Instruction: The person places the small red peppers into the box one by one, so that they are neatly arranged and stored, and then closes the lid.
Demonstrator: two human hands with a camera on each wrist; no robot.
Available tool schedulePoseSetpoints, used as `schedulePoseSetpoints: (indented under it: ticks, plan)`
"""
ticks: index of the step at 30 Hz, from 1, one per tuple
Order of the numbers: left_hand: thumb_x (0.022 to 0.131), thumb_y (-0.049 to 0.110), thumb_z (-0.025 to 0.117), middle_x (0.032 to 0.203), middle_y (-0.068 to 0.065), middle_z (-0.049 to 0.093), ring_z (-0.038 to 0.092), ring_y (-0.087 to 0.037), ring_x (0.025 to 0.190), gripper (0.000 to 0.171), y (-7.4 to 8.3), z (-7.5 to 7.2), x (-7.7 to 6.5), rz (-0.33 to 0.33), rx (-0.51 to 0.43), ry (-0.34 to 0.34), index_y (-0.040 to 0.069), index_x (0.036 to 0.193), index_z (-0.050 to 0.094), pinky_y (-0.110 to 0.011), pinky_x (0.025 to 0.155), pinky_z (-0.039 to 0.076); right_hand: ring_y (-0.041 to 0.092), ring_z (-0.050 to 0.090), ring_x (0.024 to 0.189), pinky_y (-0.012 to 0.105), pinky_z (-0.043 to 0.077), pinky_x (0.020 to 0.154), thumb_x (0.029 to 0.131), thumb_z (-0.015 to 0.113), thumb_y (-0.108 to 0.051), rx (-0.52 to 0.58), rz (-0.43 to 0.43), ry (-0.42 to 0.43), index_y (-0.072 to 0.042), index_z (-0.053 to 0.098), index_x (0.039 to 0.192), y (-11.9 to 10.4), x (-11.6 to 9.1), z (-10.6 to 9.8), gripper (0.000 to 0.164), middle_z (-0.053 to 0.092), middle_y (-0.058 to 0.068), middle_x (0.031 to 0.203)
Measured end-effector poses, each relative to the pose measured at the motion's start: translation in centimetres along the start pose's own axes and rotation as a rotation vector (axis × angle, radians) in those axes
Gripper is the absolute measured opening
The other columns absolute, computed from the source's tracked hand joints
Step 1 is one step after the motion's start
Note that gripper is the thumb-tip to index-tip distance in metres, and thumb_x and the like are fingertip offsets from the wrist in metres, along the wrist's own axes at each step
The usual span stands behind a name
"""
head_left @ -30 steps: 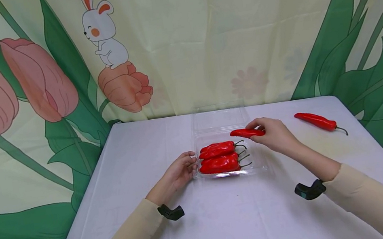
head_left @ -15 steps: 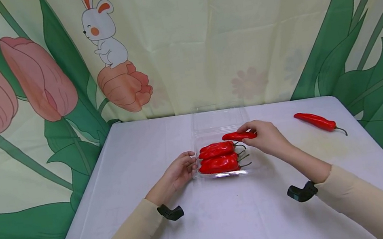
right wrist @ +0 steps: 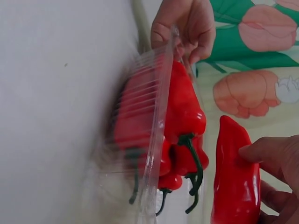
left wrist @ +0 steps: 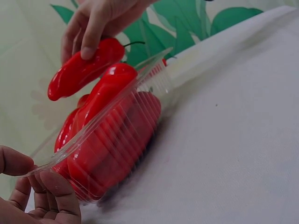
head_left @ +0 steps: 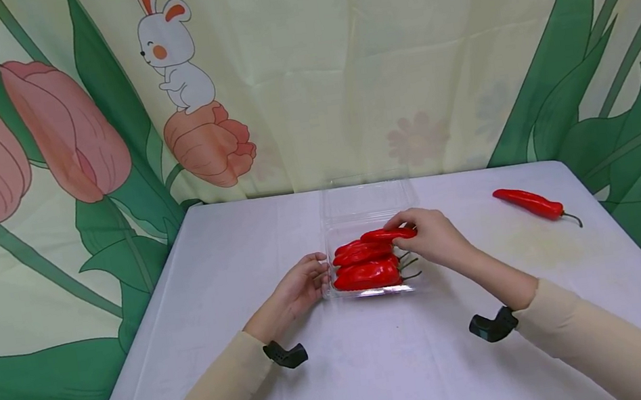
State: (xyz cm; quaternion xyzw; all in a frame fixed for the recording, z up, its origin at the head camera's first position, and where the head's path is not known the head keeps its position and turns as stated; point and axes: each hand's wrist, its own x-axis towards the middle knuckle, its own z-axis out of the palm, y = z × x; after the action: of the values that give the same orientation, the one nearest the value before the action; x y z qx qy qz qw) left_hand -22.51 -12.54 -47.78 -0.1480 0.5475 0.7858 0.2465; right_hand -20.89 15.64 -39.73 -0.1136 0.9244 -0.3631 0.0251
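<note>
My right hand pinches a red chili pepper between thumb and fingers, just above the peppers in a clear plastic clamshell box. Several red peppers lie in the box side by side and stacked, their green stems toward the right. At the box's left side, my left hand holds the rim; in the left wrist view its thumb is over the rim and the fingers are curled beneath it.
The box's transparent lid stands folded back behind it. One more red chili pepper lies on the white tablecloth at the right. A printed curtain hangs behind the table's far edge.
My right hand has carried its pepper left and slightly toward me, from the box's back right corner to over the stacked peppers. The left hand has stayed at the rim.
</note>
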Motion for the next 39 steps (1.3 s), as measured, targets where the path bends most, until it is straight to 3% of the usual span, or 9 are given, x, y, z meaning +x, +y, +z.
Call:
schedulePoseSetpoints:
  ticks: [19,39]
  plan:
    - [0.098,0.01,0.06,0.102,-0.005,0.058,0.053,-0.014,0.079,0.027,0.3,0.0,-0.1,-0.015,0.014,-0.007,0.014,0.124,0.051,-0.018,0.069,0.052,0.029,0.065,0.101,0.035,0.063,0.076,0.09,0.076,-0.014,0.021,-0.028,-0.024,-0.01,0.075,0.119,-1.3,0.6,1.7,0.029,0.07,0.014,0.122]
    - [0.097,0.008,0.059,0.101,-0.004,0.057,0.052,-0.014,0.079,0.029,0.2,0.0,0.0,-0.006,0.024,-0.003,0.012,0.125,0.051,-0.019,0.069,0.05,0.026,0.068,0.097,0.038,0.063,0.082,0.091,0.076,-0.013,0.052,-0.04,-0.028,-0.01,0.075,0.112,-1.9,1.3,3.9,0.021,0.075,0.01,0.109]
